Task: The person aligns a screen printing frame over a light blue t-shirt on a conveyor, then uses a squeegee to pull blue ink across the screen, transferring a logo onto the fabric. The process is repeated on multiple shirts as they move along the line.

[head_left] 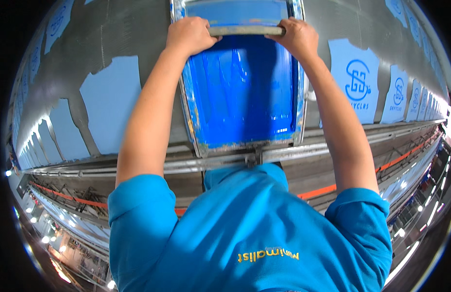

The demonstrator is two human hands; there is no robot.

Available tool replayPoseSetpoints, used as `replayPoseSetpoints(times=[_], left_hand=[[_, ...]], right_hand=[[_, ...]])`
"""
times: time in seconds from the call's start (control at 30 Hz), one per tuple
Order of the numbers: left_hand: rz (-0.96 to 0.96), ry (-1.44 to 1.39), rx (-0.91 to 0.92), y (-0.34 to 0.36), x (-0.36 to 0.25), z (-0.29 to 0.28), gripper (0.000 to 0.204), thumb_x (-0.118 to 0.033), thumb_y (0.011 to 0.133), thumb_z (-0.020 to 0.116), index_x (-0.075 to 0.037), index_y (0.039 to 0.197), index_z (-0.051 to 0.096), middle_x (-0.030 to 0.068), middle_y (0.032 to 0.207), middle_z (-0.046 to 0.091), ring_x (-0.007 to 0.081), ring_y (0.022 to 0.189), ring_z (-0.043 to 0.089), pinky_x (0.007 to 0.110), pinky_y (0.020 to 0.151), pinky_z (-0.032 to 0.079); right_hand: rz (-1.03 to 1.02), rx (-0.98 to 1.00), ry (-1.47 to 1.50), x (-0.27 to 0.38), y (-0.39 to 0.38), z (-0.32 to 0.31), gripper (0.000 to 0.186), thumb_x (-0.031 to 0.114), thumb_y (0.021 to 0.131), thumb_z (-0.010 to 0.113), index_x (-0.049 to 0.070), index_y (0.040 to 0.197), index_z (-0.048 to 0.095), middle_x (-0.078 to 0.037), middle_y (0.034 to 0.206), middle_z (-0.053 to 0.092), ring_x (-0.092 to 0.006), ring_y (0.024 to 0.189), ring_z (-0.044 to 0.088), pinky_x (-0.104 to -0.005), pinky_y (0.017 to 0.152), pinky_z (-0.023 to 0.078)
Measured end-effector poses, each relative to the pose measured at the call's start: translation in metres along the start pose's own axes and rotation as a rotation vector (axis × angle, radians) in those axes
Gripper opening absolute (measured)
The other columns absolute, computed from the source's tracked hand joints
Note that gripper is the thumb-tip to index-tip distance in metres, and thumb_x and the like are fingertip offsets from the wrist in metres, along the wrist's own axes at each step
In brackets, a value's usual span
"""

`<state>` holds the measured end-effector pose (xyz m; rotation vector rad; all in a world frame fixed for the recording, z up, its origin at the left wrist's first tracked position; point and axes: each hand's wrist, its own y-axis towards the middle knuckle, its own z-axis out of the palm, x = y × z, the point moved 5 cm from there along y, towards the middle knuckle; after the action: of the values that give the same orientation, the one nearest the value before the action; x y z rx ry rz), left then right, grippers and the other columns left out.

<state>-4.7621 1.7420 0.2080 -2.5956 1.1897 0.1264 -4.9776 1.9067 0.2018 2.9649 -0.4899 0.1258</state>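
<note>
A long squeegee (246,30) lies crosswise over the far part of a screen-printing frame (191,114). My left hand (189,36) is closed round its left end and my right hand (299,39) round its right end. Both arms stretch forward. On the near side of the squeegee, thick wet blue ink (235,92) covers the mesh, with glossy streaks and ridges. Beyond it the mesh (235,9) looks paler, with only a thin film of ink. Whatever lies beneath the frame is hidden.
Left of the frame, plain light-blue fabric pieces (113,104) lie on the long grey table (152,29). Light-blue pieces on the right (357,97) carry a dark-blue printed emblem. A metal rail (303,155) runs along the near table edge, with an orange strip (318,191) below.
</note>
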Motion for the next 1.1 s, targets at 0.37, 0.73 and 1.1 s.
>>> replayPoseSetpoints(times=[0.37,0.73,1.1], left_hand=[[-0.069,-0.090,0.068,-0.174,-0.053,0.071,0.043,-0.038,0.071,0.083,-0.013,0.106,0.080,0.0106,0.100,0.075,0.0340,0.095,0.073,0.047,0.080,0.060],[-0.036,-0.163,-0.007,-0.292,-0.092,0.102,0.059,-0.024,0.065,0.088,-0.010,0.120,0.071,0.0112,0.119,0.070,0.0343,0.111,0.066,0.047,0.091,0.058],[0.201,-0.244,-0.096,-0.293,-0.140,0.117,0.053,-0.005,0.070,0.079,-0.008,0.122,0.067,0.0099,0.124,0.069,0.0333,0.119,0.063,0.047,0.097,0.053]], right_hand=[[-0.092,-0.110,0.111,0.031,-0.182,-0.003,0.028,0.036,0.063,0.089,0.017,0.074,0.070,0.000,0.072,0.062,-0.0223,0.073,0.067,-0.0381,0.067,0.052],[-0.156,-0.010,0.546,0.042,-0.291,-0.031,0.052,0.051,0.080,0.085,0.006,0.104,0.074,-0.011,0.101,0.068,-0.0331,0.102,0.063,-0.0431,0.091,0.049],[0.679,-0.088,0.843,-0.124,-0.153,0.099,0.069,0.041,0.095,0.074,-0.008,0.141,0.058,-0.030,0.123,0.071,-0.0349,0.115,0.069,-0.0411,0.099,0.052]])
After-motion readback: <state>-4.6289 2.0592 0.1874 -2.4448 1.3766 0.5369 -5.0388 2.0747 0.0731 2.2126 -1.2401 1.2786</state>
